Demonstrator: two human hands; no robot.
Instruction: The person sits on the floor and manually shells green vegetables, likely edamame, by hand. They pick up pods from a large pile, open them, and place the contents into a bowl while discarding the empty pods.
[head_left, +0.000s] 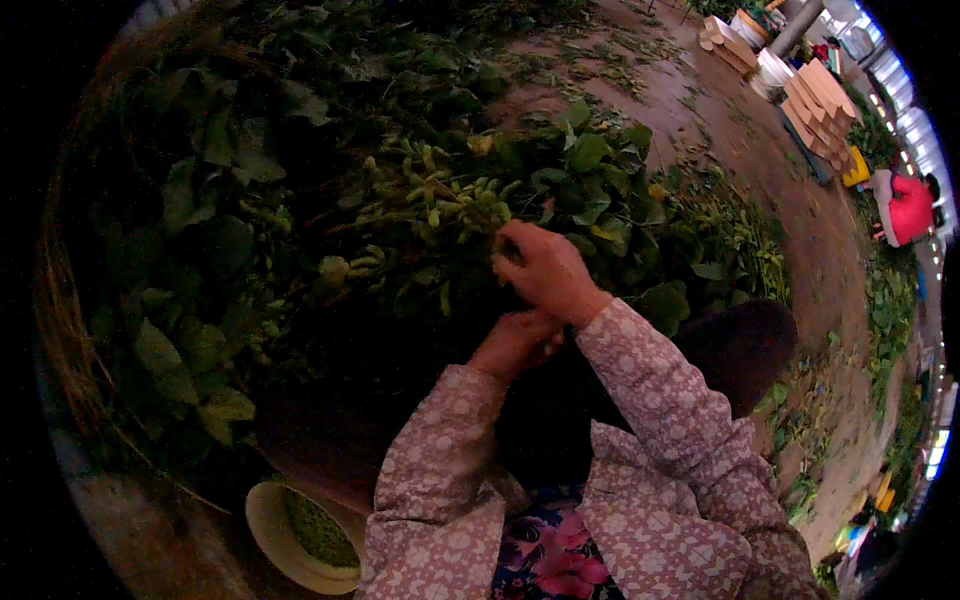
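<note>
A large heap of green, leafy plants with clusters of plump pods (457, 196), which look like soybean plants, lies before me. My right hand (551, 270) is raised at the near edge of the pods, its thumb and fingers curled into a loop. Whether anything small is pinched in it, I cannot tell. Just below the right wrist is my left hand (517, 341), fingers bent and partly hidden in deep shadow. Its grip cannot be made out. At my lower left stands a pale bucket (259, 529) with small green pods (319, 532) inside.
Loose leaves and stems litter the brown floor (817, 247). White buckets (771, 73) and cardboard boxes (821, 109) stand at the upper right. A person in red (909, 210) is bent over at the far right, near a yellow container (855, 166).
</note>
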